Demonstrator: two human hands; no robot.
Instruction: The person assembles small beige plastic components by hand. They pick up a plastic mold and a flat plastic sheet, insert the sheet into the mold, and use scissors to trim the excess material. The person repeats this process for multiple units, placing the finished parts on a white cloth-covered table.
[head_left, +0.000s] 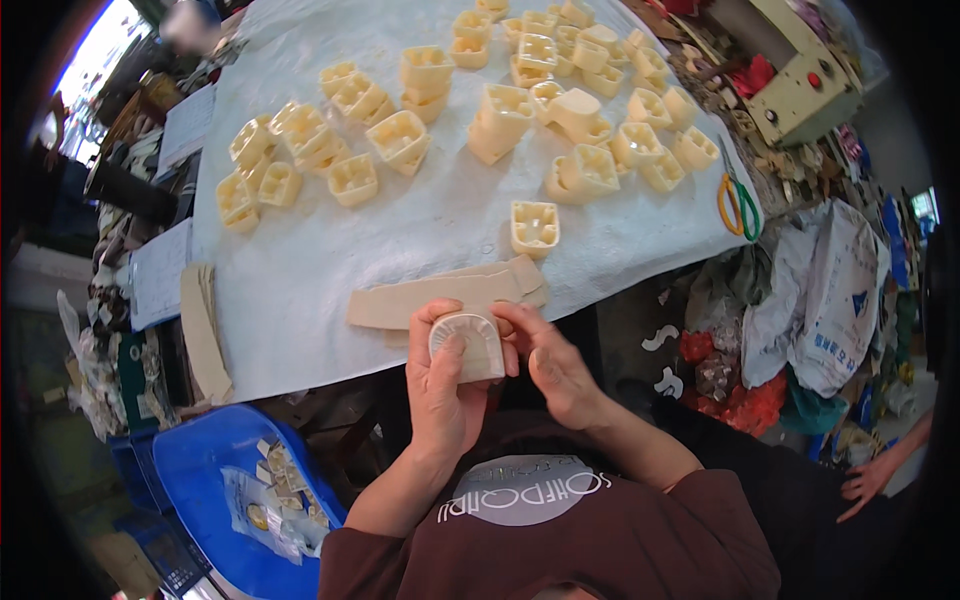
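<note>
Beige-covered heel block [480,362] is held up in front of the person's chest, just off the near edge of the table [285,325]. Its rounded rim is turned to the far side, and its straight edge lies nearer the body. The left hand [440,392] has a narrow grip, closed on the block, with the thumb pressed on the face near the left side. At the block's far right corner, the right hand [565,375] touches the rim with an outstretched finger; I cannot tell whether its grip also pinches the edge.

Just beyond the hands lie overlapping beige strips [420,298], and another stack of strips [205,335] rests along the table's left edge. One hollow cream block [535,228] stands alone beyond the near strips. Farther off, more cream blocks spread in a left cluster [302,130] and a right cluster [640,143], some piled on others. Scissors [738,208] with orange and green handles lie at the right edge. Near left, below the table, a blue plastic container [195,465] holds small pieces and a clear plastic bag [265,518].
</note>
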